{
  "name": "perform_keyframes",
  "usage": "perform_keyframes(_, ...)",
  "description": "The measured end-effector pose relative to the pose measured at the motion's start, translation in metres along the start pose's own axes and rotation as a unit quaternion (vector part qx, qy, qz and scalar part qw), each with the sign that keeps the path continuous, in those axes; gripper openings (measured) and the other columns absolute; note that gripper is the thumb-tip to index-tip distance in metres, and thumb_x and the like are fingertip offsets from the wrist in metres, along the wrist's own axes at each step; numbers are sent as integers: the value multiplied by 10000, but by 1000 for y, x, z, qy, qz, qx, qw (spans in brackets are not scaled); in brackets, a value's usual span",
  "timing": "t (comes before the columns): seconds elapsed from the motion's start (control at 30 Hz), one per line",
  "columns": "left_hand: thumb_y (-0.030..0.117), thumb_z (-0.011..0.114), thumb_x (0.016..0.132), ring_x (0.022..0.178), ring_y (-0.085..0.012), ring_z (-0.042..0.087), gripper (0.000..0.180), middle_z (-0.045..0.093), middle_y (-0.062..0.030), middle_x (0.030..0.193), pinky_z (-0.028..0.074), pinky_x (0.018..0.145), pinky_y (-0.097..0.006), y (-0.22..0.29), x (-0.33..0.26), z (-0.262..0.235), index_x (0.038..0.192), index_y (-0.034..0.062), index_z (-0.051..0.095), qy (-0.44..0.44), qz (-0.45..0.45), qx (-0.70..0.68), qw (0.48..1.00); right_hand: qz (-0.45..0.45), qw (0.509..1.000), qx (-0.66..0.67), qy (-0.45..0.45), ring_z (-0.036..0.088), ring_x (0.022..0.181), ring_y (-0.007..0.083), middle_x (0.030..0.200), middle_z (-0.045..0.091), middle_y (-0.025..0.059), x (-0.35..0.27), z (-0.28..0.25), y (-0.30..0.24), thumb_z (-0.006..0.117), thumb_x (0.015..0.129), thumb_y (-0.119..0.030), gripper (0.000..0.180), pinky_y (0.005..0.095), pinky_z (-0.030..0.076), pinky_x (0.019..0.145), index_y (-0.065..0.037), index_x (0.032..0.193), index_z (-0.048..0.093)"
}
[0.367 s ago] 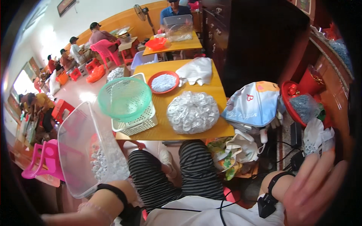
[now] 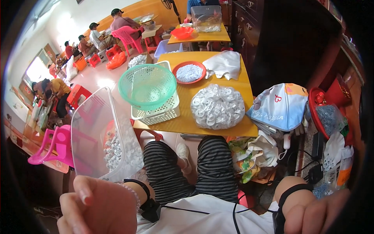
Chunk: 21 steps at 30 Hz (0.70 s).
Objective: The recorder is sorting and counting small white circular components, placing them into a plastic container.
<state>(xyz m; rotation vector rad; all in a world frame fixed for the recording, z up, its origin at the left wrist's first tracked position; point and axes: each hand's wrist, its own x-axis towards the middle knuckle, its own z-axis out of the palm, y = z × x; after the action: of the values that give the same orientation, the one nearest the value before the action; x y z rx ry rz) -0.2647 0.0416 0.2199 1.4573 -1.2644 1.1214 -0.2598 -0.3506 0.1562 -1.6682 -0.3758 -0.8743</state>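
My left hand (image 2: 99, 206) is raised at the lower left, in front of a clear plastic bin (image 2: 90, 144) with white plastic pieces in it. Its thumb stands apart from the loosely bent fingers, and nothing shows in its grasp. Low at the right, my right hand (image 2: 315, 214) has bent fingers, partly cut off by the frame's edge; whether it holds anything is hidden. On the yellow table (image 2: 183, 126) before me lies a clear bag of white round plastic parts (image 2: 217, 107). Behind it are an orange-red plate (image 2: 203, 75) of small pale-blue pieces and a white plastic bag (image 2: 224, 64).
A green colander (image 2: 147, 91) sits on a white perforated basket (image 2: 161, 115) at the table's left. To the right are a blue printed cloth (image 2: 274, 109), cables and a red basin (image 2: 317, 117). A pink chair (image 2: 62, 144) stands left. Several people sit farther back.
My left hand has come up into view at the lower left. My right hand has moved down, its spread fingers now bent. The view has shifted, so the table appears farther right.
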Motion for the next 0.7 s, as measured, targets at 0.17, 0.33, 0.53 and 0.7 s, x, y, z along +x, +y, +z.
perform_keyframes(0.17, 177, 619, 857, 909, -122, 570, 104, 552, 72, 908, 378, 847, -404, -8, -20, 9, 765, 149, 579, 227, 8, 18, 974, -43, 999, 5, -17, 502, 741, 155, 1015, 544, 90, 1, 44, -38, 558, 896, -259, 286, 282, 427, 656, -58, 1097, 531)
perform_keyframes(0.33, 105, 631, 839, 857, -92, 544, 145, 507, 109, 836, 332, 800, -364, -15, -11, 20, 782, 192, 530, 214, -34, 11, 976, -67, 996, 48, -45, 492, 721, 153, 978, 528, 80, 1, 41, -26, 555, 899, -256, 256, 283, 417, 640, -61, 1060, 524)
perform_keyframes(0.53, 314, 587, 899, 1018, -140, 479, 296, 555, 119, 1053, 325, 893, -376, -9, -19, 2, 1195, 297, 580, 89, -72, 24, 993, -96, 986, 109, -77, 480, 697, 150, 934, 508, 68, 7, 53, -13, 553, 903, -254, 224, 284, 406, 620, -64, 1016, 516)
perform_keyframes(0.7, 328, 583, 908, 1004, -147, 490, 296, 551, 99, 1038, 331, 876, -372, -9, -19, -6, 1202, 291, 571, 110, -68, 65, 989, -123, 973, 163, -110, 471, 677, 148, 897, 492, 58, 17, 72, -8, 551, 907, -251, 202, 286, 396, 604, -67, 979, 509)
